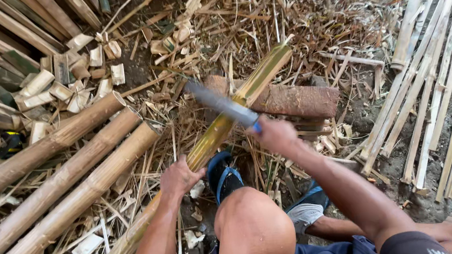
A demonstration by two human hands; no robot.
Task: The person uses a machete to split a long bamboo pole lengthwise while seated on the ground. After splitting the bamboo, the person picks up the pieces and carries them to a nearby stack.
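A long greenish-yellow bamboo pole (257, 81) runs diagonally from lower left to upper right, its far part resting on a brown log block (296, 100). My left hand (178, 177) grips the pole near its middle. My right hand (276, 134) holds a long-bladed knife (218, 102) by a blue-ended handle. The blade is blurred and lies across the pole, pointing up and left. My bare knee (253, 225) and a foot in a blue sandal (222, 173) sit just under the pole.
Three thick dry bamboo poles (58, 178) lie at the left. Short cut bamboo pieces (72, 76) are heaped at top left. Thin split strips (445, 81) fan out at right. Shavings and chips (281, 15) cover the dirt ground.
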